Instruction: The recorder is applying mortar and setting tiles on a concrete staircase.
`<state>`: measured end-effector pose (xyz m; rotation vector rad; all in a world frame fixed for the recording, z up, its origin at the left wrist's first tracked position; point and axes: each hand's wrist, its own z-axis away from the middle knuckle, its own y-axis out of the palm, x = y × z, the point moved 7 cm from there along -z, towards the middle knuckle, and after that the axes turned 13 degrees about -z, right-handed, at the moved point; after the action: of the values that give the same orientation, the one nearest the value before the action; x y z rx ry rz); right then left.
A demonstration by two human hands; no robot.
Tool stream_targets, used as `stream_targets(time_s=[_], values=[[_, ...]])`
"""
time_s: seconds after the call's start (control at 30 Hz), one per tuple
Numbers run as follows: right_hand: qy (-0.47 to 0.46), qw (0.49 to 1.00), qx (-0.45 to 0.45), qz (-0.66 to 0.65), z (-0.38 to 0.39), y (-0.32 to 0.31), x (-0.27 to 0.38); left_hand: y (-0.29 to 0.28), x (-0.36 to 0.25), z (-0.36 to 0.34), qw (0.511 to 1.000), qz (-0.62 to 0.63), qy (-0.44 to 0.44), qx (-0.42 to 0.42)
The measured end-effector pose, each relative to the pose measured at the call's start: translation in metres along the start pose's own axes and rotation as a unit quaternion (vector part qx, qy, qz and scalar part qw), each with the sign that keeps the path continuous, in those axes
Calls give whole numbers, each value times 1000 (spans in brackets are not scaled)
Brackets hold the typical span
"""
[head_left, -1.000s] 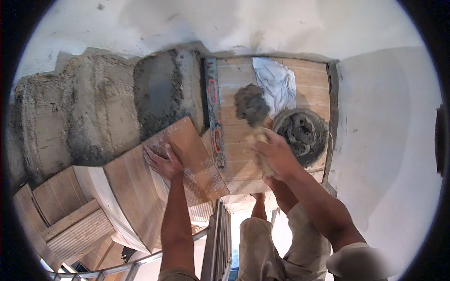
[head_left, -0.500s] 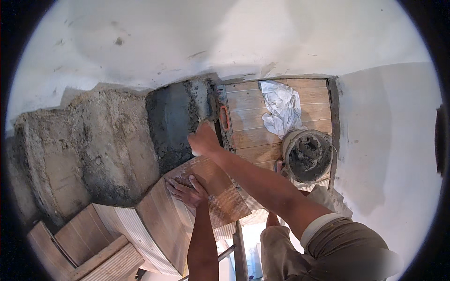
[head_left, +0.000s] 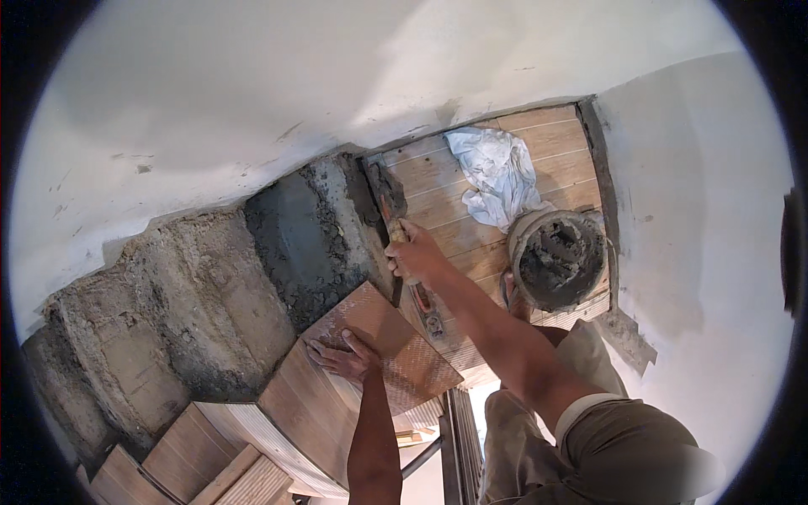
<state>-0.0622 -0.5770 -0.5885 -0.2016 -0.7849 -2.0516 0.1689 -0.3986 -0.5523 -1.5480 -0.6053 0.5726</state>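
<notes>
Setting: I see rough mortared stair steps (head_left: 210,295) below a white wall (head_left: 252,101).
Right hand (head_left: 414,257): fingers closed round trowel (head_left: 389,202) at the wet mortar (head_left: 307,236).
Left hand (head_left: 341,358): fingers spread flat on loose tile (head_left: 396,345).
Nearby: mortar bucket (head_left: 560,261), white rag (head_left: 497,172) on the tiled landing (head_left: 438,181).

The left hand (head_left: 343,357) lies flat, fingers spread, palm down. The right hand (head_left: 412,255) is fisted, its arm stretched forward past the left.

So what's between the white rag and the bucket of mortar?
Nothing: in the head view the white rag lies right against the bucket rim, both on the wood-look tiled landing.
</notes>
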Motion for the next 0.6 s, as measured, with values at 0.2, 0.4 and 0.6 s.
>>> stream_targets(time_s=[0.2,0.4,0.6], values=[[11,997,54,-45,-27,12,-30,0,13,-2,999,-39,-13,-5],[243,913,138,-298,-31,81,-44,-14,20,-3,1000,-23,-12,-4],[-6,994,86,73,21,71,-7,-3,13,2,999,-37,-24,24]])
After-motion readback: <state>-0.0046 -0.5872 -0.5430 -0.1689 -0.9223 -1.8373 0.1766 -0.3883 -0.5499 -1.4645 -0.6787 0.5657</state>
